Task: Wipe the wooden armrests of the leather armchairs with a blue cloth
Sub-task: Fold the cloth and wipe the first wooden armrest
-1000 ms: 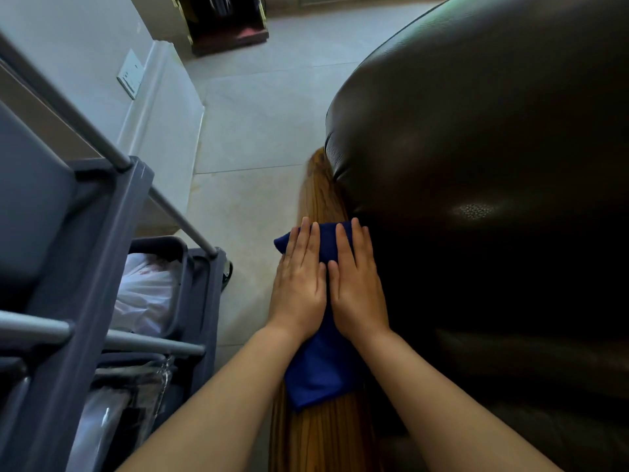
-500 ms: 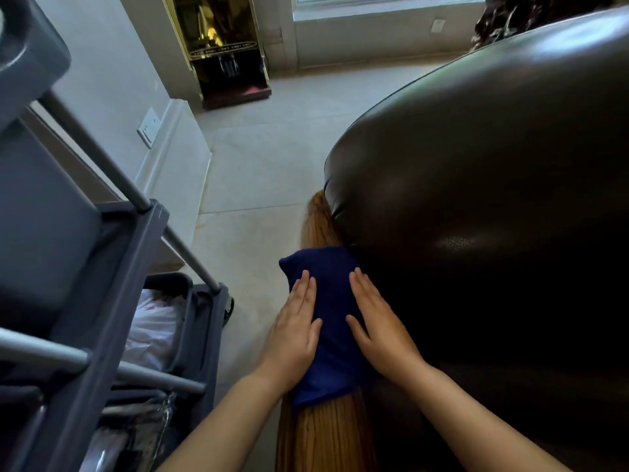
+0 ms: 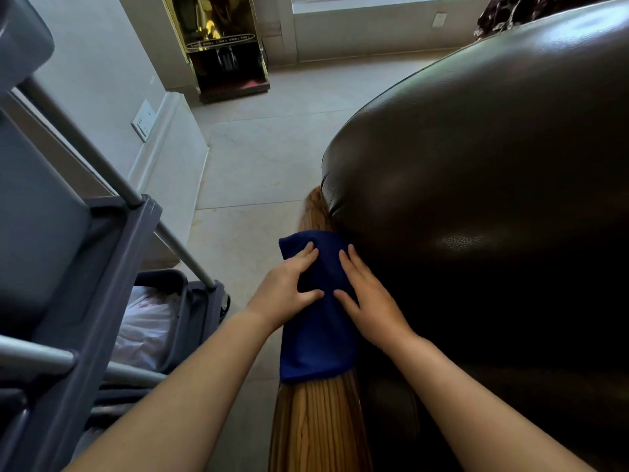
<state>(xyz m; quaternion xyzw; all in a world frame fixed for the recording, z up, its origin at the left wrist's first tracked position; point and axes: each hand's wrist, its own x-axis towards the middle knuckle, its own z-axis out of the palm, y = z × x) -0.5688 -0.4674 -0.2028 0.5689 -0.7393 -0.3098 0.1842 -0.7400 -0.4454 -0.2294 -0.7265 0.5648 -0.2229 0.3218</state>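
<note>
A dark blue cloth [image 3: 318,342] lies draped along the wooden armrest [image 3: 318,424] of a dark brown leather armchair [image 3: 483,185]. My left hand [image 3: 284,291] presses on the cloth's left side with thumb and fingers spread around a fold. On the cloth's right edge rests my right hand [image 3: 371,301], fingers apart, against the leather. The armrest's striped grain shows below the cloth, and its far tip [image 3: 315,206] shows beyond it. The cloth hides the middle of the armrest.
A grey cleaning cart [image 3: 78,267] with metal bars stands close on the left, a white bag [image 3: 146,328] in its lower bin. Pale floor tiles [image 3: 258,165] run between cart and chair. A gold-framed stand [image 3: 224,46] is by the far wall.
Both hands, side by side a second ago, have spread apart on the cloth. The cloth has slid farther along the armrest, and the view has tilted up.
</note>
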